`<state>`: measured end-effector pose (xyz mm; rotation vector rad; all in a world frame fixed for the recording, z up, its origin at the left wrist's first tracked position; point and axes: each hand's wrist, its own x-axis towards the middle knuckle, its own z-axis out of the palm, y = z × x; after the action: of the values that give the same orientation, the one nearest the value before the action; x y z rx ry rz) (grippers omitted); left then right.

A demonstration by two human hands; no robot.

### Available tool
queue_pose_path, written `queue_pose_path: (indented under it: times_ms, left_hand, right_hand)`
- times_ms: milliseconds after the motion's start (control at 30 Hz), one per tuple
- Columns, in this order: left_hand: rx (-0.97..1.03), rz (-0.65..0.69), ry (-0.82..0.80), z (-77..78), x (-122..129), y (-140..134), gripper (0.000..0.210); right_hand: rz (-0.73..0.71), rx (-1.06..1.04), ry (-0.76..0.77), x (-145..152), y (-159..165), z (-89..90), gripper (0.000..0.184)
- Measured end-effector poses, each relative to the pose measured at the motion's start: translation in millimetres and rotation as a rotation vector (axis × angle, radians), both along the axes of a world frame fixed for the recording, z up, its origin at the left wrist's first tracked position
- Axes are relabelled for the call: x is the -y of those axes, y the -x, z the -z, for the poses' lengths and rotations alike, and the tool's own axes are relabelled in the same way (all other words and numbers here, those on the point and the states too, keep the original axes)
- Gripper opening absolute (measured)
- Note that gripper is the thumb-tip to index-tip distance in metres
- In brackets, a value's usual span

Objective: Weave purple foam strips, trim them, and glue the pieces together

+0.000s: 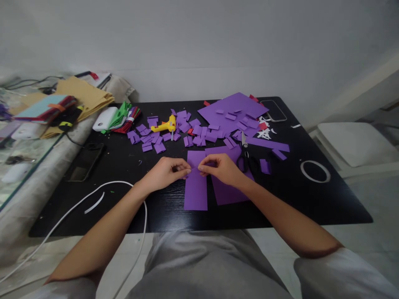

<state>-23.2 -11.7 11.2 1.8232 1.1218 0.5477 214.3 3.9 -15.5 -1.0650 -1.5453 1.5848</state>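
My left hand point(173, 171) and my right hand point(221, 167) face each other with thumbs and forefingers pinched together. Between their fingertips is a small purple paper piece point(194, 168), hard to tell from the purple paper strip point(195, 195) lying right beneath. Under my right wrist lies a larger purple sheet point(222, 193). Black-handled scissors point(245, 149) rest just beyond my right hand, their blades pointing away. Many small folded purple paper pieces point(159, 148) are scattered past both hands, around a yellow glue gun point(168, 125).
A large purple sheet point(230, 104) lies at the back with white scraps point(264, 133) beside it. A phone point(85, 162) is at the left, near a white cable point(93, 192) running under my left arm. A tape ring point(315, 171) lies right. Bundled coloured strips point(124, 118) sit back left.
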Motion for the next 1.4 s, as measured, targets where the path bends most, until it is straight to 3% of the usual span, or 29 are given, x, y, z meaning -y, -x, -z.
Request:
queue_pose_path:
  times_ms: [333, 800, 1100, 1267, 1400]
  left_hand:
    - [0.062, -0.03, -0.019, 7.3, 1, -5, 0.024]
    - [0.084, -0.115, 0.087, 3.2, -9, 9, 0.026]
    - [0.018, -0.022, 0.061, 7.1, -11, 12, 0.03]
    - [-0.034, 0.005, -0.017, 2.1, -11, 13, 0.022]
    - [-0.139, 0.067, -0.17, 6.5, -13, 14, 0.016]
  right_hand:
    - [-0.014, -0.013, -0.009, 4, 4, -1.5, 0.034]
    - [0.047, -0.021, -0.037, -17, -12, 0.5, 0.032]
    - [-0.088, 0.056, 0.001, -19, -16, 3.2, 0.032]
    - [-0.027, 0.203, -0.172, -19, -17, 5.2, 0.015]
    - [-0.012, 0.427, -0.496, -10, -12, 7.2, 0.017]
